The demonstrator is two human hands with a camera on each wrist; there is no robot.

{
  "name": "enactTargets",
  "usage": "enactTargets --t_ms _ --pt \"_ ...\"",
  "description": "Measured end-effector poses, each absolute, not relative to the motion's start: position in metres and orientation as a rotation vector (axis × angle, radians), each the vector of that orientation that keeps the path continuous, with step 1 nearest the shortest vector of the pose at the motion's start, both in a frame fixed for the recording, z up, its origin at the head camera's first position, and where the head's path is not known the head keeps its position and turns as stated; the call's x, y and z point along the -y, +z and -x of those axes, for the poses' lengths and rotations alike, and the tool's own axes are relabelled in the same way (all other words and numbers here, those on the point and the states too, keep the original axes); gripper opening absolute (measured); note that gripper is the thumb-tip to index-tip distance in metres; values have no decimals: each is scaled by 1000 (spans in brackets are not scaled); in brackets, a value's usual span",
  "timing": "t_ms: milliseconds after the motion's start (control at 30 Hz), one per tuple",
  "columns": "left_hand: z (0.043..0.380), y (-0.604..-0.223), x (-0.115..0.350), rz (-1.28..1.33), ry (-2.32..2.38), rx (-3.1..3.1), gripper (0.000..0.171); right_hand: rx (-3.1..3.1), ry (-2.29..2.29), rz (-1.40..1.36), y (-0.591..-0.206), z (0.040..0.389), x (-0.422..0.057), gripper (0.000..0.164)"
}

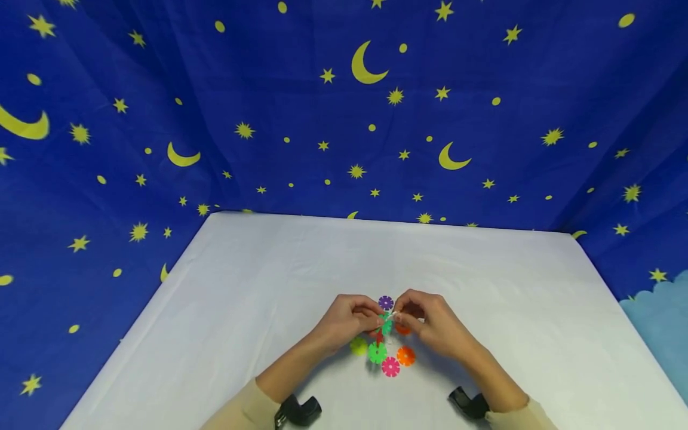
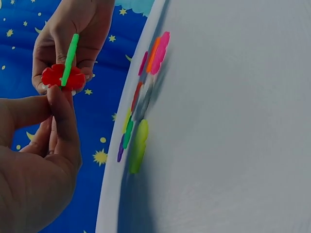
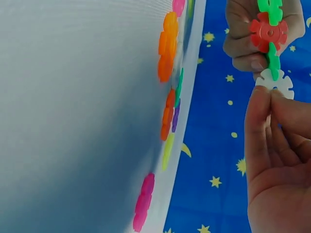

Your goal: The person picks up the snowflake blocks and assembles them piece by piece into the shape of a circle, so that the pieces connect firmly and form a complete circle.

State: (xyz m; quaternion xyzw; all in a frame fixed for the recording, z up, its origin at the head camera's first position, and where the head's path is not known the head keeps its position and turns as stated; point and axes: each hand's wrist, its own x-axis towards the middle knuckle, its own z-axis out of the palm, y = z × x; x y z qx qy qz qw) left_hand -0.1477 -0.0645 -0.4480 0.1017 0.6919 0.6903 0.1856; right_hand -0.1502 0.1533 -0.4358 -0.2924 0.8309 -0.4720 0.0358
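A short chain of notched plastic discs is held above the table between both hands. It runs from a green disc (image 1: 377,352) through a red disc (image 3: 277,34) and another green disc (image 3: 274,62) to a white disc (image 3: 281,85). My left hand (image 1: 346,318) grips the chain around its green and red part, the fingers partly hiding it. Thumb and finger of my right hand (image 1: 438,322) pinch the white disc's edge, where it meets the green one. The discs stand at angles to each other, slotted edge to edge.
Loose discs lie on the white table (image 1: 279,263) under the hands: a purple disc (image 1: 386,303), a yellow-green disc (image 1: 358,346), a pink disc (image 1: 390,366) and an orange disc (image 1: 406,356), among several others. A blue starry cloth (image 1: 301,107) hangs behind.
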Motion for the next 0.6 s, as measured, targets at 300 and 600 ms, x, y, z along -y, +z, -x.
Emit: enactTargets --t_ms 300,600 --pt "149 -450 66 -260 1957 -1916 13 -2670 -1212 757 -440 155 -163 15" --pt "150 -449 66 -256 1941 -1911 14 -2725 -929 835 -449 160 -168 22"
